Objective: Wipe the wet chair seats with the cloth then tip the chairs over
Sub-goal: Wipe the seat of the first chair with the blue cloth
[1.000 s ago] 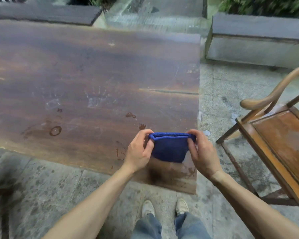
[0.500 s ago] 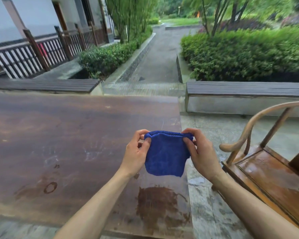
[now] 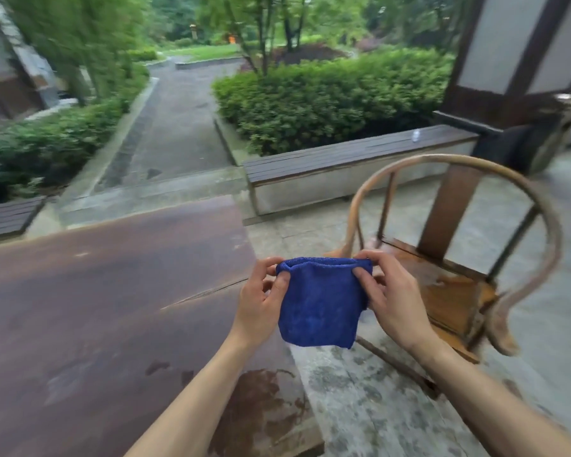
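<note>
A folded blue cloth (image 3: 318, 305) hangs in the air between my two hands. My left hand (image 3: 261, 301) pinches its upper left corner and my right hand (image 3: 389, 298) pinches its upper right corner. Just right of the cloth stands a wooden round-backed chair (image 3: 455, 291), upright, its brown seat shiny with wet patches. The curved top rail arches over the seat and a dark back splat rises behind it. The cloth is held in front of the chair's left edge, apart from the seat.
A long dark wooden table (image 3: 112, 308) with wet stains fills the left side. Wet stone paving (image 3: 360, 400) lies below the cloth. A low bench wall (image 3: 343, 166) and hedges stand beyond, and a dark post base (image 3: 508, 140) stands behind the chair.
The view has lifted and swung right, bringing the whole chair into view. Both hands keep pinching the cloth, which has risen off the table and moved toward the chair.
</note>
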